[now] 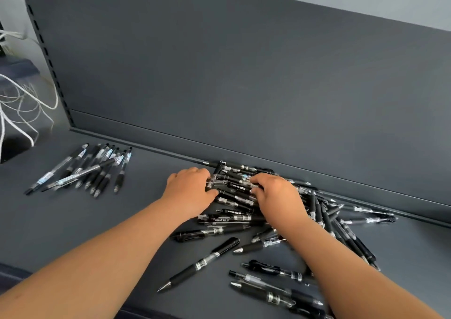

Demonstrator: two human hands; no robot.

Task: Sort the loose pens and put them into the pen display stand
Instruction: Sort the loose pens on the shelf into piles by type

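A loose pile of black retractable pens [234, 217] lies on the dark grey shelf [151, 170], against its back lip. My left hand [189, 192] sits at the pile's left edge, fingers curled round several pens. My right hand [278, 194] lies on top of the pile to the right, fingers curled onto the same bunch of pens [233, 184]. A separate row of clear-barrelled pens with light labels [95, 170] is laid side by side at the far left of the shelf. No pen display stand is in view.
The grey back panel [244, 87] rises right behind the pile. A slotted upright [46, 52] stands at the left, with white cords [22, 104] and a dark object beyond it. Stray pens [268, 289] lie near the shelf's front edge.
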